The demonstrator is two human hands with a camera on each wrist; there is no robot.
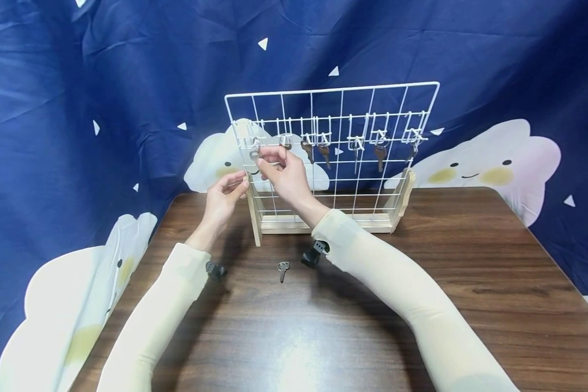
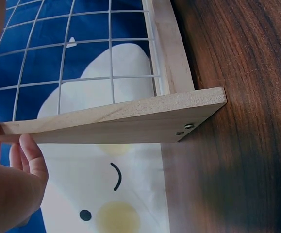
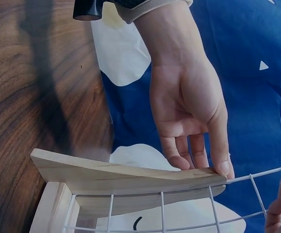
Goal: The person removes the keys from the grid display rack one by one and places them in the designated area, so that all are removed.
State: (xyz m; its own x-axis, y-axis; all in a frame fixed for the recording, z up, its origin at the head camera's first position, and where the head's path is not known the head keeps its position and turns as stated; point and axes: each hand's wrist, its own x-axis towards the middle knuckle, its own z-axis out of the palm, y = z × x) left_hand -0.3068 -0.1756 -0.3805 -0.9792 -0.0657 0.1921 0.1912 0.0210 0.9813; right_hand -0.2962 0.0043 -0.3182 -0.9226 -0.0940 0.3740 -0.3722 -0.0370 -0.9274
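Observation:
A white wire grid rack (image 1: 342,155) stands on a wooden base, with several keys hanging from its hooks. My left hand (image 1: 220,201) grips the top of the rack's left wooden side post (image 1: 255,218), thumb on one face and fingers on the other, as the left wrist view also shows. At the leftmost hook, my right hand (image 1: 286,174) pinches a key (image 1: 255,152) between thumb and fingers; those fingers partly hide it. Only part of the right hand shows at the edge of the right wrist view.
One loose key (image 1: 283,271) lies on the brown wooden table (image 1: 372,326) in front of the rack. Farther right on the grid hang more keys, among them a brown key (image 1: 380,157). Behind the table hangs a blue curtain (image 1: 152,65) with clouds.

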